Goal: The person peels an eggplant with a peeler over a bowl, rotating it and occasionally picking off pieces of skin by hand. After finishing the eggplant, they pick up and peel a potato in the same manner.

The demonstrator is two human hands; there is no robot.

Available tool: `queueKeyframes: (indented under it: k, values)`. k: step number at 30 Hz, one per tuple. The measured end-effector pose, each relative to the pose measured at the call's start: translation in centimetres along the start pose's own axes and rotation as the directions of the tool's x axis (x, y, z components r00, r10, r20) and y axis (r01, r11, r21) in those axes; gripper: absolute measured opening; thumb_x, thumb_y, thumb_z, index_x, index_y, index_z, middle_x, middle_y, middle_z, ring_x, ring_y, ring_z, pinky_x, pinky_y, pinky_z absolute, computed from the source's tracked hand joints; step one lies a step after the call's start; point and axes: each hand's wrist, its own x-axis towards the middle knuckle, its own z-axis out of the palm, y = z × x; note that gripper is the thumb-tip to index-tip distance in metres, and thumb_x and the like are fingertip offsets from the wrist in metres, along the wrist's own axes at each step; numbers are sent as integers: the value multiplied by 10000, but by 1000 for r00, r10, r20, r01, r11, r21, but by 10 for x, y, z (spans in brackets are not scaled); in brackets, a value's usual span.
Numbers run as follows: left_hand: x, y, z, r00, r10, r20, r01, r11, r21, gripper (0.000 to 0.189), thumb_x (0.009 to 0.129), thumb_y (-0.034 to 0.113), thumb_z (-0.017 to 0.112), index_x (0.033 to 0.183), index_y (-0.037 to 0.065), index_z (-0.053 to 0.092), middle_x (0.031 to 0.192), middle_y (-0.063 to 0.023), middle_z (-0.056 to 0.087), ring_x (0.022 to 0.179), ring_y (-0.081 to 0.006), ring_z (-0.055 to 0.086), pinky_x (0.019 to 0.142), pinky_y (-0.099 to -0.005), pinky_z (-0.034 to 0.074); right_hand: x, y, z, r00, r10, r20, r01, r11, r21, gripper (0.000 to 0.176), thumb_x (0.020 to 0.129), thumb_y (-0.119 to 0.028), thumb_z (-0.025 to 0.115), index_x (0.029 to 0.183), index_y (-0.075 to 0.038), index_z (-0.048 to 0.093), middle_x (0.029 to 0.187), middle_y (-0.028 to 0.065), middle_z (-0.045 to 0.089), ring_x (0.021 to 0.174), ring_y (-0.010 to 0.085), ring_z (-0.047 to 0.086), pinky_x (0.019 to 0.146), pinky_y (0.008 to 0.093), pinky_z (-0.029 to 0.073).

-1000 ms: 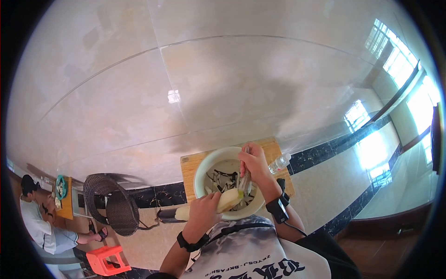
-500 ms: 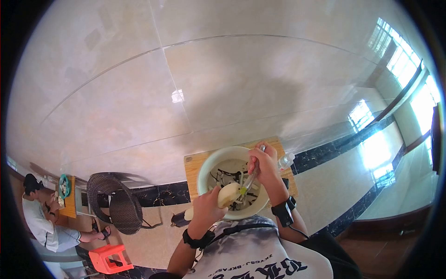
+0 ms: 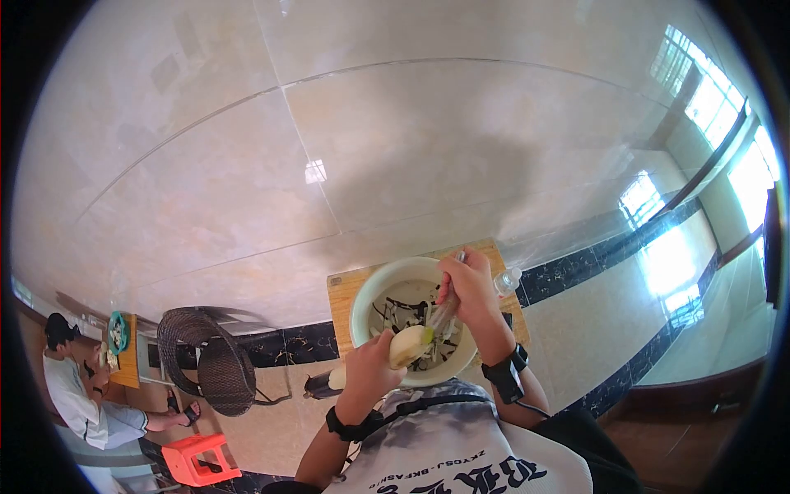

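Observation:
My left hand (image 3: 370, 368) is wrapped round a long eggplant (image 3: 409, 347), mostly bared to pale flesh, with dark skin at its near end and a green patch at the far tip. My right hand (image 3: 472, 286) grips a peeler (image 3: 445, 311) by its silver handle, the lower end at the eggplant's tip. Blur hides the blade's exact contact. Below both hands is a pale round basin (image 3: 360, 309) holding dark and whitish peel strips (image 3: 401, 314).
The basin stands on a small wooden table (image 3: 340, 290) against the tiled wall. A clear bottle (image 3: 507, 281) is at its right. A wicker chair (image 3: 226, 375), a red stool (image 3: 197, 461) and a seated person (image 3: 78, 395) at another table (image 3: 127, 362) are on the left.
The peeler has shifted slightly at the eggplant's tip, and the eggplant's far end has tilted a little. Both hands keep their grip. The person at left has moved their hands.

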Motion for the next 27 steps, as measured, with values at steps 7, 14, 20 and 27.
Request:
queueKeyframes:
  k: [7,14,20,27]
  values:
    - [-4,5,5,996,50,-77,-41,993,114,556,630,208,859,1091,80,575,946,-131,707,872,-367,717,700,-472,567,-9,2,12,985,-155,-74,119,926,-358,171,868,-27,619,813,25,466,683,91,551,451,212,625,369,373,517]
    - [-6,9,1,997,15,-81,-3,990,143,557,618,186,866,1087,77,587,933,-126,701,868,-355,719,705,-461,568,-14,1,19,972,-207,-107,162,931,-326,176,851,-17,624,799,23,461,663,75,518,447,212,621,366,373,517]
    - [-11,4,2,991,73,-112,-51,981,187,548,613,172,863,1091,73,615,927,-122,700,863,-353,717,707,-456,566,17,22,-2,969,-185,-164,128,942,-311,152,835,-12,620,787,2,476,640,78,526,405,200,566,363,371,508]
    - [-31,5,1,992,120,-41,-111,978,177,590,614,124,845,1157,89,616,944,-109,685,882,-347,707,743,-461,562,70,36,-45,911,-199,-362,87,949,-303,159,854,-50,617,806,43,497,692,118,582,454,223,621,398,389,538]
